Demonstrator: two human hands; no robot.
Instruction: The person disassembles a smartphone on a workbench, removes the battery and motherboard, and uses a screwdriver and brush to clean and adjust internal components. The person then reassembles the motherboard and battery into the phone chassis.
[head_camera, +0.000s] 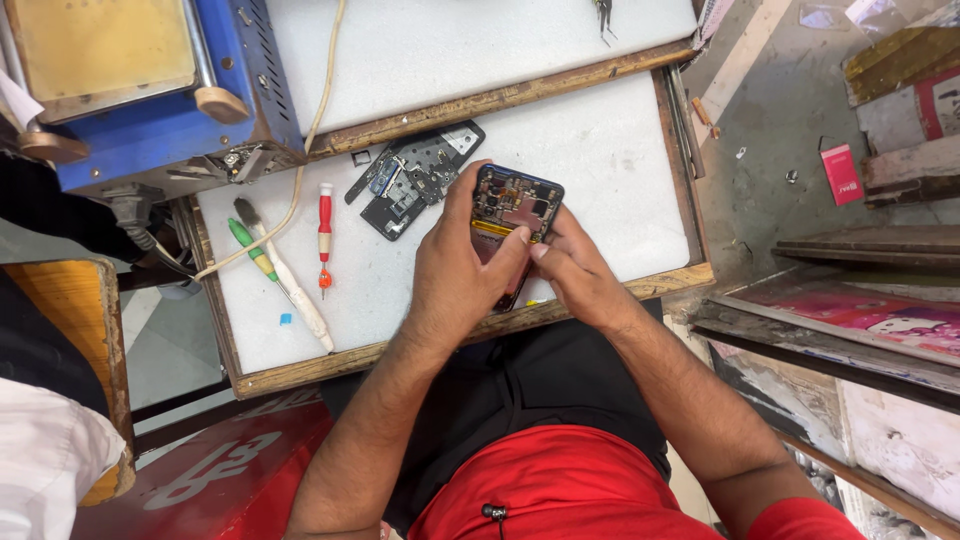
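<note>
My left hand (455, 275) grips an opened smartphone (517, 204) with its back cover off, circuit board and battery showing. The thumb lies across the lower part of the phone. My right hand (572, 272) meets it from the right, with fingertips pressed on the phone's lower middle. The phone is held over the near edge of a white work tray (610, 160). Just left of the phone, a removed dark phone frame with small parts (415, 178) lies on the tray.
A red-handled screwdriver (325, 234), a green-handled tool (250, 248) and a white brush (290, 285) lie on the tray's left side. A blue machine (150, 90) stands at the back left, with a cable running across. Shelves and boards are at right.
</note>
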